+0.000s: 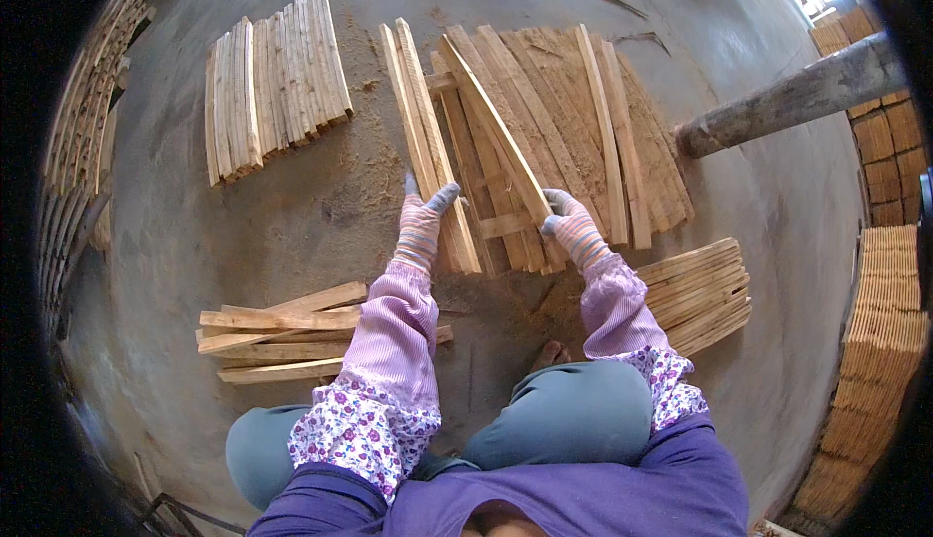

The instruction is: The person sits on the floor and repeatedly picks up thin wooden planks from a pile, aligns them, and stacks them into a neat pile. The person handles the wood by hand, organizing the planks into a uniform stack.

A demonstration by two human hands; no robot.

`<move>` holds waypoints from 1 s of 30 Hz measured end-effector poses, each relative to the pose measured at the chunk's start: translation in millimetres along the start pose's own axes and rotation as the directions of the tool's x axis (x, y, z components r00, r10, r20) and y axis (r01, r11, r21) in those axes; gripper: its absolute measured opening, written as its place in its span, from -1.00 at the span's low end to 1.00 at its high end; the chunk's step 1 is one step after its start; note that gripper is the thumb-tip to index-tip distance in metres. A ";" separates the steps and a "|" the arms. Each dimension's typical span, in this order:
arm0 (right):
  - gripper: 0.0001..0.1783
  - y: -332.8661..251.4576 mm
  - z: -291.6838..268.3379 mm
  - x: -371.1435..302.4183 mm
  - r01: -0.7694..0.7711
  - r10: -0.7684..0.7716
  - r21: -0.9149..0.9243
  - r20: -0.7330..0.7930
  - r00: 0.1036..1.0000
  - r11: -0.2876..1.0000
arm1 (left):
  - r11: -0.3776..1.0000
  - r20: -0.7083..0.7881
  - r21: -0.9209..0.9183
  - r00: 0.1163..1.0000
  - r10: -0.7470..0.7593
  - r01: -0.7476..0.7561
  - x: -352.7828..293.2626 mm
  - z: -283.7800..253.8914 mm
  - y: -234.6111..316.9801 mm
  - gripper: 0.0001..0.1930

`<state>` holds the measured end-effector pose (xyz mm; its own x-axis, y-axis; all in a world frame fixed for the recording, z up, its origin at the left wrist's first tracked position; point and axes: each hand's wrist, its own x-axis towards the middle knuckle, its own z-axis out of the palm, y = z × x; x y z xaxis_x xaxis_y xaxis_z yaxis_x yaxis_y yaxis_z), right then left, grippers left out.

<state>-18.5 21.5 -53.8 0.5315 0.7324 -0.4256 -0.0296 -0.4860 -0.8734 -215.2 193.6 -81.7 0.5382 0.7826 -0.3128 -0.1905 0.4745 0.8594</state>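
Note:
My left hand [421, 225], in a striped glove with grey fingertips, is closed around the near part of a pair of long wooden strips [422, 114]. Its thumb lies over their top and its fingers are on their left side. A single wooden strip [496, 127] slants from upper left to lower right, its near end gripped in my gloved right hand [575, 226]. Under and beside it lies a wide layer of wooden strips [544, 80], with short crosspieces [506, 224] showing between some of them. Sawdust covers part of this layer.
A neat row of strips [277, 75] lies at the far left. Crossed loose strips [282, 331] are by my left knee, and another bundle [695, 294] is by my right knee. A thick grey pole [792, 95] juts in from the right. Tall wood stacks [880, 333] line the right side.

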 end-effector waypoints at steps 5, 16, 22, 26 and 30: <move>-0.18 -14.1 22.3 -20.7 0.046 -0.120 -0.659 -0.067 0.990 0.751 | 0.999 0.012 0.032 1.000 -0.028 0.028 1.1 0.1 -3.9 -0.06; -0.05 0.1 50.1 -27.0 -0.002 0.030 -0.725 0.025 0.999 0.688 | 0.999 -0.021 0.005 0.999 0.033 -0.033 5.0 -10.9 -1.1 -0.11; -0.45 22.9 50.5 -15.5 0.050 -0.029 -0.258 0.085 0.996 0.965 | 1.000 -0.018 0.003 1.000 0.002 -0.002 10.1 -13.5 -9.0 -0.04; -0.56 29.9 50.1 -14.5 0.157 -0.156 -0.089 0.013 0.988 0.984 | 0.996 -0.057 0.077 0.998 -0.041 0.045 10.6 -10.0 -14.5 -0.03; -0.53 25.4 13.1 -14.9 0.144 -0.293 -0.469 -0.262 0.919 0.871 | 1.000 0.032 -0.013 0.999 -0.006 0.007 7.8 -8.1 -15.5 -0.07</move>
<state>-38.3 4.5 -72.7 0.7192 0.6910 -0.0730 0.4480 -0.5414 -0.7114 -214.7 195.6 -100.8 0.5652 0.7665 -0.3050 -0.1976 0.4848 0.8520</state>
